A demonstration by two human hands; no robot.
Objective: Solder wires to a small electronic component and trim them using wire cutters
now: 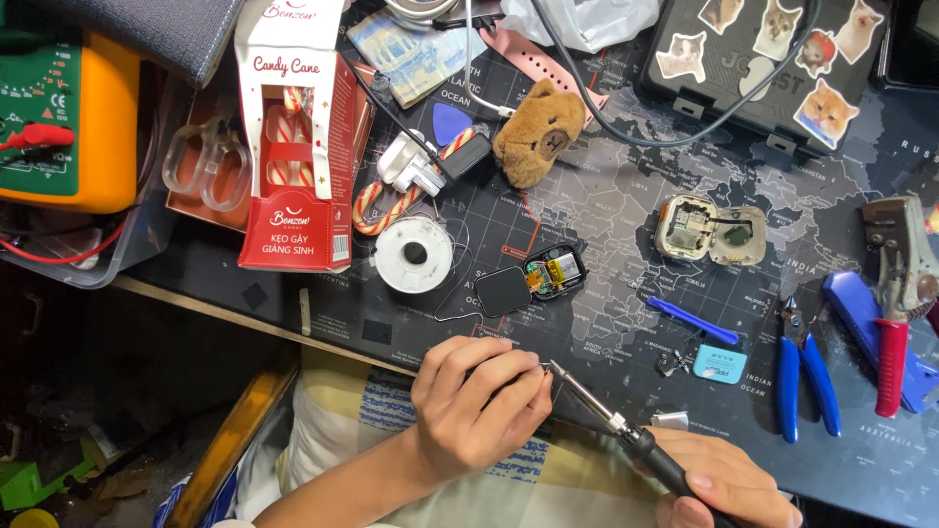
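Closest to the lens, at six o'clock, the left hand (476,401) is curled shut around a small dark part at the counter's (626,205) near edge; what exactly it pinches is hidden by the fingers. At five o'clock the right hand (729,484) has its grip closed on the black handle of a soldering iron (611,416), whose metal tip points toward ten o'clock and meets the left hand's fingertips. Just beyond, at twelve o'clock from the left hand, an opened smartwatch (553,271) lies with its black screen flipped beside it, and a white solder spool (415,254) sits to its nine o'clock. Blue cutters (804,372) lie at three o'clock, well apart. A judgement: the hot tip is so near the bare fingers that a small slip could burn them, and the part, held at the counter's edge, could drop into the lap.
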